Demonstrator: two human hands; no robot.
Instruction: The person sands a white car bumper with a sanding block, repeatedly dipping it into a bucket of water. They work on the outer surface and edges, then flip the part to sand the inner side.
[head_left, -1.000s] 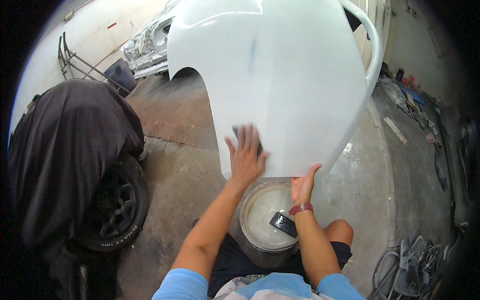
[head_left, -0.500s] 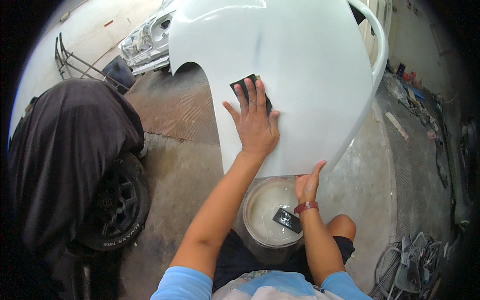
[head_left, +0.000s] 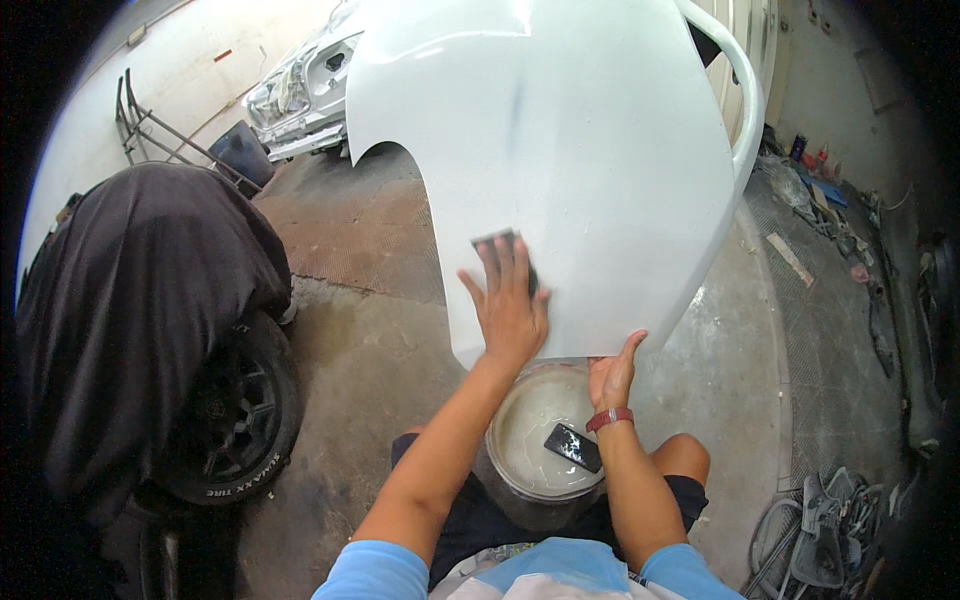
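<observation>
The left hand (head_left: 510,305) lies flat on the white fender (head_left: 580,160), fingers spread and stretched up the panel, palm pressing a dark pad (head_left: 503,243) against the paint; only the pad's top edge and a sliver at the right show past the fingertips, so the hand covers it rather than grips it. The pad sits low on the fender, just right of the wheel-arch cutout and a little above the panel's bottom edge. The right hand (head_left: 613,372) meets that bottom edge from below, thumb raised against the panel's face and the fingers seemingly tucked under the rim (whether they curl around the back cannot be told from here); a red band circles its wrist. Directly under the fender's lower tip, between the person's knees, stands a bucket (head_left: 500,480) of cloudy whitish water, with a second dark sheet (head_left: 572,447) resting at its right rim, just beside the right wrist. The person squats on a stained concrete floor (head_left: 370,340), in dark shorts and a light blue shirt. To the left, well apart from the hands, a car under a black cover (head_left: 140,310) shows one bare tyre (head_left: 235,415) on a dark wheel. Behind the fender, top left, stands a pale stripped car front (head_left: 300,95), with a metal stand (head_left: 150,130) near it against the wall. Along the right wall lies a strip of clutter, with cans and scraps too small to name, and a tangle of hoses (head_left: 820,530) in the lower right corner.
</observation>
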